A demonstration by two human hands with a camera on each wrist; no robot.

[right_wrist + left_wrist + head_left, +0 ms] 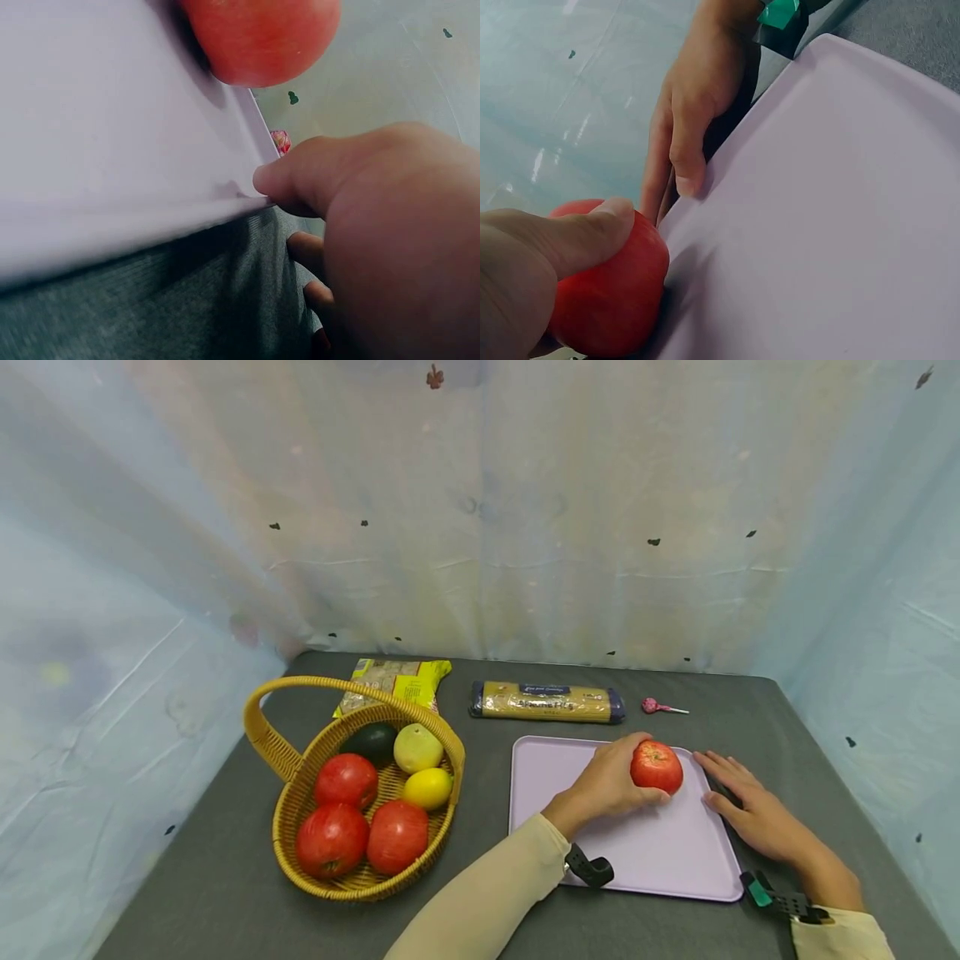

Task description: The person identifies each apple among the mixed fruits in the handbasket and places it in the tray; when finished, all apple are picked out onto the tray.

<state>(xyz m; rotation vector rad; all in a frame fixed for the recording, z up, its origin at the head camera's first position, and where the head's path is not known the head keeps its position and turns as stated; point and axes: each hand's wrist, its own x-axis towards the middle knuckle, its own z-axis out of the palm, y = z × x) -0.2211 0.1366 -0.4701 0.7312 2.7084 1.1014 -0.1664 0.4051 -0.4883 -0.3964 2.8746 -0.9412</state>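
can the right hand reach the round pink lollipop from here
Likely yes: the right hand touches the lilac rectangular tray, and nothing blocks the way past its corner to the pink lollipop.

Head camera sits high, looking forward and down, wide over table (486, 777). Left wrist camera, close in, faces across tray (832, 202), right hand (696, 97) at eleven o'clock. Right wrist camera, equally tight, catches tray at ten. Both wrist views share apple (262, 37).

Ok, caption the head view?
Left grip holds a red apple over a lilac tray; right grip at its rim.
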